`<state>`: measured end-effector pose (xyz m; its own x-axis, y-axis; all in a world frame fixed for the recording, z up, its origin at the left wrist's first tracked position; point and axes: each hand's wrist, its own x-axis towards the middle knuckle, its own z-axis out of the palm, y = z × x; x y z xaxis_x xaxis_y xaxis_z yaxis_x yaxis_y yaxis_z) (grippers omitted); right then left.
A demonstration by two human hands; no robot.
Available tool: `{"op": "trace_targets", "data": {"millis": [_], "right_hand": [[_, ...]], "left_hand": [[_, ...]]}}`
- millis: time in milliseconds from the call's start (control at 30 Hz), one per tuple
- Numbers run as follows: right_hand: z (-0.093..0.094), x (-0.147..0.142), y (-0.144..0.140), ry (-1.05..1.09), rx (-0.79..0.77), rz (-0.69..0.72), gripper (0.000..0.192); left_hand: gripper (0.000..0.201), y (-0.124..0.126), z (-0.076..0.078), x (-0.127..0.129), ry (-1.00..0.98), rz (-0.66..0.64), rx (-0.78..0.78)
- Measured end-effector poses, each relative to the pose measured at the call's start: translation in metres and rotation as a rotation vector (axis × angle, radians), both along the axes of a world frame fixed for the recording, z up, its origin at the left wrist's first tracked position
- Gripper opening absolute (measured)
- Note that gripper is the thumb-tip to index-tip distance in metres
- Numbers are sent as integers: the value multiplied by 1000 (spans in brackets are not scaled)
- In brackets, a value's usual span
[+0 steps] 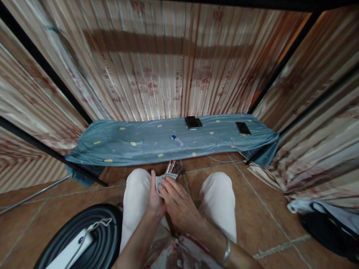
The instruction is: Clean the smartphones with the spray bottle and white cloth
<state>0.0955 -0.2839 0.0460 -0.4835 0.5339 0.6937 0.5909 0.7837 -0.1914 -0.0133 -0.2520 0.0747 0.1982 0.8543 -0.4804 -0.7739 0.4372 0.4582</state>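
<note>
**Hands on a shiny case with a cloth**

Striped curtains hang all around, and a tiled floor (252, 209) lies under us. At 12 o'clock a blue-grey cloth (126, 140) is spread low in front, w/ a small bottle (177, 141), a dark wallet-like item (193, 122) and a phone (242, 128) on it, well apart from each other. We sit w/ white trousers, knees toward 12. Our left hand (155, 200) is closed on a small grey cloth (160, 184), thumb up. Our right hand (179, 205) lies over it, fingers pressing the same cloth against a small shiny case (174, 169), btw. the knees. At 7 o'clock a black round object (103, 235) holds a white device w/ cord.
</note>
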Motion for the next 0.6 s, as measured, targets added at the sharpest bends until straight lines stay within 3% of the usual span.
{"op": "trace_targets", "data": {"millis": [167,333,600], "right_hand": [[-9,0,16,-19,-69,-98,63],[-8,11,31,32,-130,-176,79],[-26,-2,-2,60,-197,-43,78]], "left_hand": [[64,-3,11,6,-87,0,-76],[47,-4,14,9,-113,43,-14],[40,6,3,-2,-113,38,-9]]}}
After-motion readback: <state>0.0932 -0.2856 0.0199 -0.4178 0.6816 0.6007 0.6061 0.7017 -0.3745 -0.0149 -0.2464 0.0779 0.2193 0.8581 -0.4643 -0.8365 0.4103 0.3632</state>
